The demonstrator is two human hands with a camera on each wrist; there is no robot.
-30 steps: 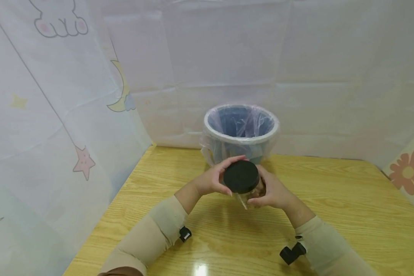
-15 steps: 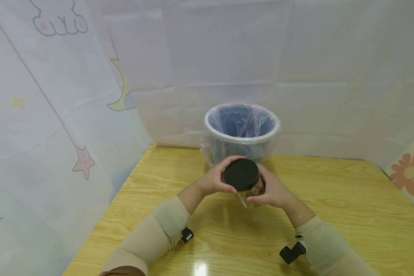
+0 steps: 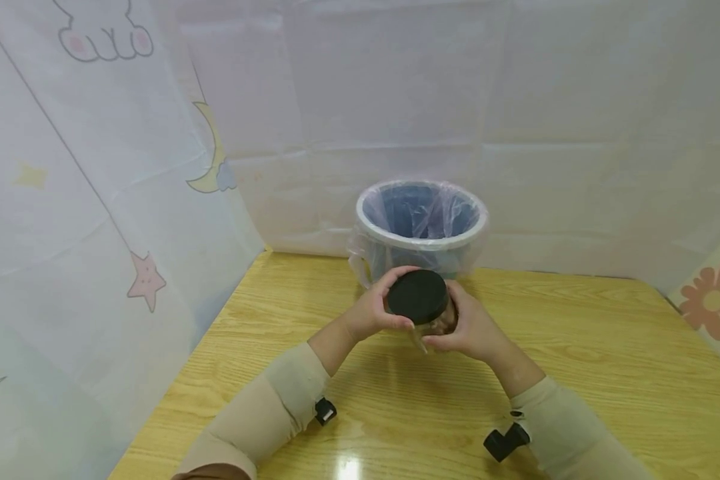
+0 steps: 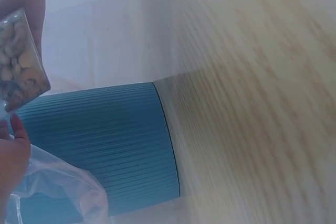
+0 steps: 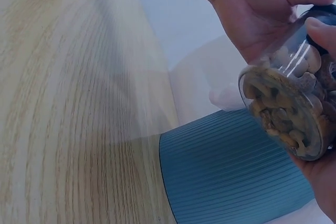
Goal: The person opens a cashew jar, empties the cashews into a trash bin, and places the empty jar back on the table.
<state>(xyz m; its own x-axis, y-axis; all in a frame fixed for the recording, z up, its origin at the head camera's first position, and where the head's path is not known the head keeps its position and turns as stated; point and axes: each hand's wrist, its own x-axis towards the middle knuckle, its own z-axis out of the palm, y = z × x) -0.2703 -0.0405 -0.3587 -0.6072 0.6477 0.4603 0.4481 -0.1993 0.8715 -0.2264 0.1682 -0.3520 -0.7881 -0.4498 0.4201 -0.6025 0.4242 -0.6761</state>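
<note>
A clear jar (image 5: 286, 114) of tan and brown nut-like pieces, topped by a black lid (image 3: 418, 297), is held tilted between both hands above the table. My left hand (image 3: 372, 312) grips around the lid from the left, its thumb along the near edge. On the right side of the jar's body, my right hand (image 3: 475, 327) holds it with the thumb on the near side. Through the jar wall in the left wrist view the pieces (image 4: 21, 61) show plainly. The far fingers of both hands are partly hidden behind the jar in the head view.
Just beyond the hands stands a blue ribbed waste bin (image 5: 231, 166) with a white rim (image 3: 423, 243) and a thin clear plastic liner. It rests on the wood-grain table (image 3: 576, 347). Printed cloth walls (image 3: 384, 80) rise behind and at the sides.
Both hands and the jar have shifted slightly upward in the head view, toward the bin. Both hands keep their hold on the jar and lid.
</note>
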